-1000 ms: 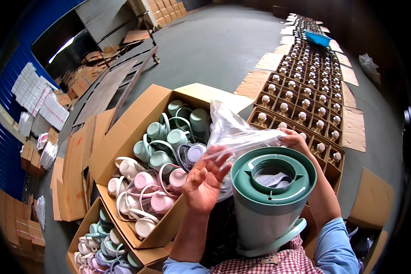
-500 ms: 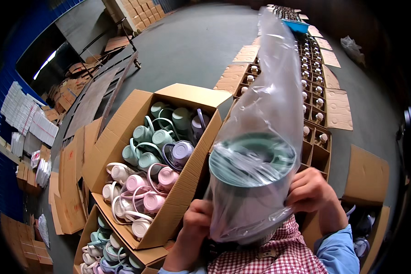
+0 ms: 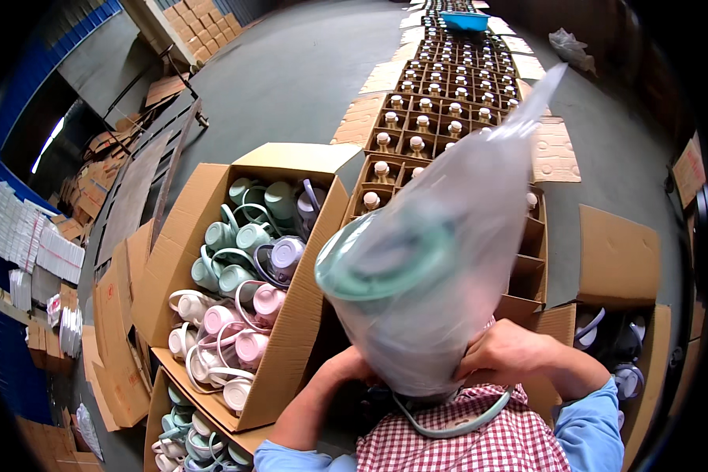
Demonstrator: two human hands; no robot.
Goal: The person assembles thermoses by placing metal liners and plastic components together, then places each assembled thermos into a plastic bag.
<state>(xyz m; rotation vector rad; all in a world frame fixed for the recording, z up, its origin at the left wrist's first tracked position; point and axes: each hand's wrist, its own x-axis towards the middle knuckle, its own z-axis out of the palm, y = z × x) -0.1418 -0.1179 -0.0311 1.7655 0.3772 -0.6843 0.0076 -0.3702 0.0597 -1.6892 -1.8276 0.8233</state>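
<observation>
The green jug sits inside a clear plastic bag, held up close in front of the person's chest over a red-and-white checked cloth, its round rim tilted to the left and the loose end of the bag trailing up toward the far right. The left hand is clenched on the bag's lower left side, and the right hand grips its lower right side, fingers pressed into the plastic — both grasping the bagged jug between them. A pale green loop handle hangs just under the bag, against the cloth. Just left of the hands, on the floor, stands an open cardboard box packed with pink jugs at its near end and green and lilac ones at its far end; a second box of jugs lies nearer still, at the lower left. To the right, another open carton holds dark-handled pieces. Beyond the bag, a long row of divided cartons with white-capped items runs away across the floor — flat cardboard sheets lie beside it.
</observation>
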